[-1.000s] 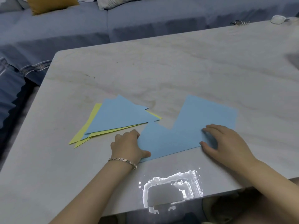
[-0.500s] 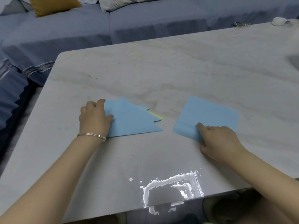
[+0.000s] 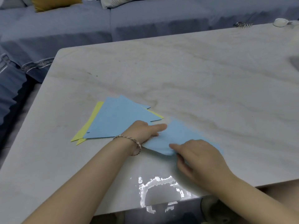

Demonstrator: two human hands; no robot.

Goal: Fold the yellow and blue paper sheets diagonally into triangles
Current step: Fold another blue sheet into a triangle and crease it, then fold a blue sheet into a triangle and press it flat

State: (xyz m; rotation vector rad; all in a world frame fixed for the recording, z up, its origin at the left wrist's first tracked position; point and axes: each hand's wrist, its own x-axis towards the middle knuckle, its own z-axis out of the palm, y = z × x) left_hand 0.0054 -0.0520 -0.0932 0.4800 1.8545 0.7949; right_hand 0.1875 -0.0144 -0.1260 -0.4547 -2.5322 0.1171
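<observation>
A loose blue paper sheet (image 3: 179, 135) lies motion-blurred near the front of the marble table (image 3: 194, 75). My left hand (image 3: 144, 131), with a bracelet on the wrist, presses straight fingers on the sheet's left part. My right hand (image 3: 199, 157) covers its near right part, and the index finger and thumb pinch its near corner. Left of the sheet sits a pile of folded triangles, a blue triangle (image 3: 119, 120) on top and yellow triangles (image 3: 93, 122) sticking out beneath it at the left and right.
A blue-grey sofa (image 3: 145, 16) with a mustard cushion (image 3: 55, 3) runs behind the table. A metal hair clip (image 3: 242, 24) and a small white object (image 3: 279, 22) sit at the far right edge. Glare marks the table's near edge (image 3: 158, 188).
My left hand left the triangle pile and came right onto the loose blue sheet. The sheet slid left and nearer under my right hand, and now lies turned beside the pile.
</observation>
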